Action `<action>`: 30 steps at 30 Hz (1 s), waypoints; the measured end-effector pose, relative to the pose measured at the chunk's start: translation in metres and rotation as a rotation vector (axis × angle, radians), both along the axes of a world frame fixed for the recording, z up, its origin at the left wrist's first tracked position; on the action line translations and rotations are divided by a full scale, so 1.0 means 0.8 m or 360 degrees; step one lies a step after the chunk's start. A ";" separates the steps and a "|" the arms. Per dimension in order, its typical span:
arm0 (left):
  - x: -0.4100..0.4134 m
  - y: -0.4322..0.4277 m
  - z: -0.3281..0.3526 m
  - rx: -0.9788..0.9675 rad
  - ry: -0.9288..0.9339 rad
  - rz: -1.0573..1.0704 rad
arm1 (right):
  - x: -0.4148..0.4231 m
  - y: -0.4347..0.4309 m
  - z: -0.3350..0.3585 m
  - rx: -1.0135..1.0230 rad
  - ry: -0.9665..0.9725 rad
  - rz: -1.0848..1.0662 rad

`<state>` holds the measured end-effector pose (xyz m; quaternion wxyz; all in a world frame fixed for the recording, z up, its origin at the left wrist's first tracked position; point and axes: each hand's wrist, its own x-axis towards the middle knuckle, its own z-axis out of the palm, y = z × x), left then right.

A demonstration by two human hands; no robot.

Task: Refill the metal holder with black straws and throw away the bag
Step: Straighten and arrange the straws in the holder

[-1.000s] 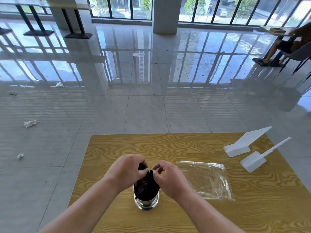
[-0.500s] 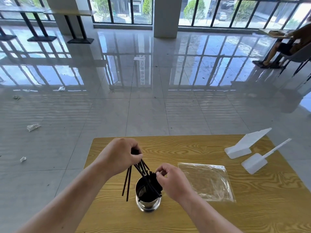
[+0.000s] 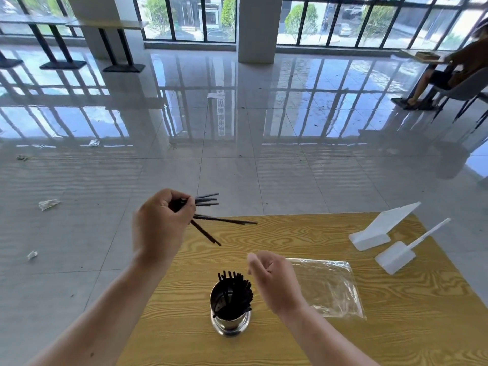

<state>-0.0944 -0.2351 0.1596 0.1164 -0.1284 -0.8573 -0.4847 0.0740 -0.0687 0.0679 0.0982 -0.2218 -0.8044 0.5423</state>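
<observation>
The left hand (image 3: 161, 223) is now lifting its splayed bunch of black straws (image 3: 224, 221) well above the metal holder (image 3: 229, 317), fist clamping them, while the right hand (image 3: 274, 281) is hanging apart, loosely curled and empty, just beside it; light, slick and thin, they are likely needing a firm mid-length squeeze.

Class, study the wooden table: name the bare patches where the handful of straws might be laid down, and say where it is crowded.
Bare wood spans the far middle of the table, between the straws in the left hand and the white plastic pieces; also the near right corner, in front of the bag. Crowded: around the holder and right hand.
</observation>
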 end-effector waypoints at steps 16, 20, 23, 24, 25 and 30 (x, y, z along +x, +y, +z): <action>0.064 0.027 -0.078 0.1030 -0.1680 -0.0081 | -0.039 -0.007 0.047 -0.1812 0.0018 -0.0398; 0.069 0.013 -0.100 0.1040 -0.1953 -0.0252 | -0.037 -0.001 0.038 -0.1542 -0.0064 -0.0599; 0.068 0.001 -0.115 0.0933 -0.1978 -0.0398 | -0.040 0.006 0.034 -0.1115 -0.0045 -0.0534; 0.066 -0.003 -0.119 0.0839 -0.1948 -0.0446 | -0.042 0.007 0.034 -0.0974 -0.0022 -0.0488; 0.065 -0.006 -0.123 0.0727 -0.1908 -0.0484 | -0.043 0.008 0.034 -0.0852 0.0002 -0.0438; 0.055 -0.025 -0.143 0.0073 -0.1634 -0.0605 | -0.036 0.014 0.028 -0.0130 -0.0019 -0.0018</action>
